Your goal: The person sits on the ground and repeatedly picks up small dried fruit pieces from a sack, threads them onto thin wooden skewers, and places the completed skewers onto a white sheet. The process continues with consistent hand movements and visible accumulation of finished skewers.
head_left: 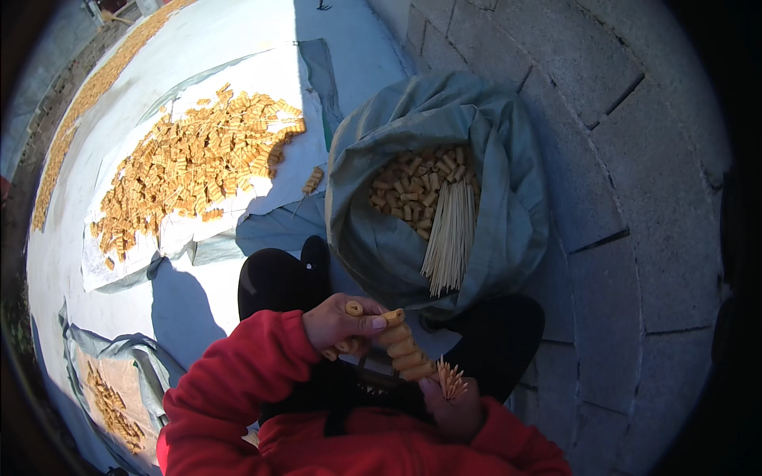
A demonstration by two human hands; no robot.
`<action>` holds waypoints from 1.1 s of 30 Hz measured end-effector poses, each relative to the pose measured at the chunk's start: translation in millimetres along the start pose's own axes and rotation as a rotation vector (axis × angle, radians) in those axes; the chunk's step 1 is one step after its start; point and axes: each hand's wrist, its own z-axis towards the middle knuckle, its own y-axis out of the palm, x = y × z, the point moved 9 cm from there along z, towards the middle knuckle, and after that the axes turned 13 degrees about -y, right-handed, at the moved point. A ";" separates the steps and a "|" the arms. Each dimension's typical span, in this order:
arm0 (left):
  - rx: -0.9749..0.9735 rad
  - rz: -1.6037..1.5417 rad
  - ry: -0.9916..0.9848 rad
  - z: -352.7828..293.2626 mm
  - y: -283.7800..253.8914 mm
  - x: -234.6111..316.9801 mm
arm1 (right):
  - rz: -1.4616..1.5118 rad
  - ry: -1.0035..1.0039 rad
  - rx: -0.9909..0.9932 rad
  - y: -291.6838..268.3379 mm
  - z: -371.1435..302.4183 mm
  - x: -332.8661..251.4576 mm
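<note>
My left hand [341, 325] grips a small yellow-orange tube piece [354, 308] between thumb and fingers, at the top end of a row of such pieces threaded on a thin stick [403, 349]. My right hand [451, 406] holds the lower end of that row together with a small bunch of thin wooden sticks [451, 379] whose tips fan upward. Both sleeves are red. Just beyond my hands stands an open grey-green sack [508, 206] with many loose tube pieces [413, 190] and a bundle of long sticks [451, 238] leaning inside it.
A white sheet [270, 79] on the ground at upper left carries several skewered rows spread out in the sun [190, 166]. Another sack with pieces [111, 404] lies at lower left. A grey block wall [619, 159] runs along the right. My dark shoes [278, 278] rest below the sack.
</note>
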 end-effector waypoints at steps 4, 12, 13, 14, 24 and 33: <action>0.100 -0.099 0.064 -16.5 -26.2 13.0 | 0.186 0.110 0.035 -4.2 11.2 -1.8; 0.706 -0.858 1.254 -297.2 -361.6 13.0 | 0.497 0.333 -0.064 19.8 13.7 27.7; 0.773 -0.986 1.134 -262.4 -327.9 17.5 | 0.541 0.372 -0.099 30.9 10.8 32.0; 0.753 -0.836 1.024 -231.6 -285.3 32.7 | 0.534 0.378 -0.137 38.7 12.3 33.6; 0.136 -0.132 0.220 -1.4 -10.2 23.9 | 0.633 0.357 -0.345 49.2 51.2 1.5; 0.174 -0.148 0.326 33.7 -18.8 104.5 | 0.583 0.192 -0.221 10.6 121.8 -6.9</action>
